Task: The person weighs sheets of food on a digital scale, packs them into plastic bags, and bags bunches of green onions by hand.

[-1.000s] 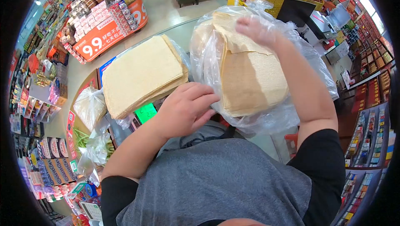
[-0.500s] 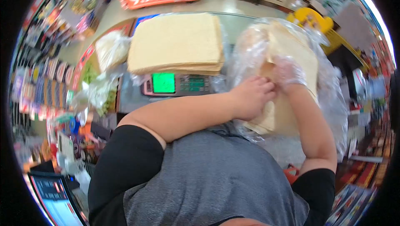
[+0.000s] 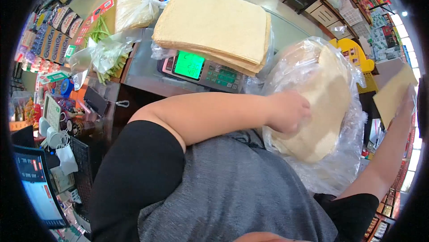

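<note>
On the right lies a stack of thin, pale yellow tofu sheets in an opened clear plastic bag. My left hand, bare, is over the stack's left edge with fingers curled; what they grip, if anything, is hidden. Far to the right, my right hand wears a clear plastic glove and holds up a single tofu sheet, away from the stack. A second, thicker stack of tofu sheets rests on a digital scale, whose green display is lit.
Left of the scale are a tied bag of pale food and bagged green vegetables. A monitor and keyboard stand at lower left. A yellow plastic item sits beyond the right bag.
My right hand has left the stack and swung far right, carrying one tofu sheet. My left hand stays at the stack's left side. The view has shifted and turned.
</note>
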A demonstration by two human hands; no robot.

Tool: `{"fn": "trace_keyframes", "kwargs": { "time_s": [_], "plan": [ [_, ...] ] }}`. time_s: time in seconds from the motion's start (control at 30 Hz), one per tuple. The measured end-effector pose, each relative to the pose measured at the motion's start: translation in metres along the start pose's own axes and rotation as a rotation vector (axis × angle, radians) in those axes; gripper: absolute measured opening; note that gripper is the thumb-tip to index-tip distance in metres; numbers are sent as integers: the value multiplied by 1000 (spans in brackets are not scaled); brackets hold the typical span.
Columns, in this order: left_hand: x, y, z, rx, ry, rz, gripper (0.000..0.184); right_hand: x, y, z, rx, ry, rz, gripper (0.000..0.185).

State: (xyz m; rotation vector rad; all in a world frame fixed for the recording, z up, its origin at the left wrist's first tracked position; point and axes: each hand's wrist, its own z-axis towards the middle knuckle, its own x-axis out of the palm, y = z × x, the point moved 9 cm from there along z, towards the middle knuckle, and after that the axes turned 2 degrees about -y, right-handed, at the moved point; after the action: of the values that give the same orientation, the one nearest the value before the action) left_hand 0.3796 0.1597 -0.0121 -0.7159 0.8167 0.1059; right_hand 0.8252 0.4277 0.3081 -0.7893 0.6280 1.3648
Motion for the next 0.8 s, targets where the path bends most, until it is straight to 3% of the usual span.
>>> {"fn": "trace_keyframes", "kwargs": {
  "time_s": [0.07,0.2,0.27,0.37,0.47,0.57,0.67,0.8],
  "plan": [
    [-48,14,-11,46,-203,-54,36,-34,23,14,75,-36,111,32],
    [-135,97,-56,-225,-456,203,36,-76,101,17,160,-35,351,35],
    [-152,133,-84,-340,-386,501,37,-79,150,9,202,6,492,36],
    [-138,177,-104,-388,9,593,35,-70,233,-14,304,96,752,39],
    [-135,177,-101,-535,265,496,37,-51,328,-48,408,231,1199,39],
    [-115,183,-102,-350,222,497,29,-25,375,-49,531,312,1702,35],
    [-112,198,-98,-506,260,441,25,-36,445,-57,4,927,2161,35],
    [-169,220,-106,-639,-121,209,25,-46,508,-78,-259,1007,2442,38]
  ]
}}
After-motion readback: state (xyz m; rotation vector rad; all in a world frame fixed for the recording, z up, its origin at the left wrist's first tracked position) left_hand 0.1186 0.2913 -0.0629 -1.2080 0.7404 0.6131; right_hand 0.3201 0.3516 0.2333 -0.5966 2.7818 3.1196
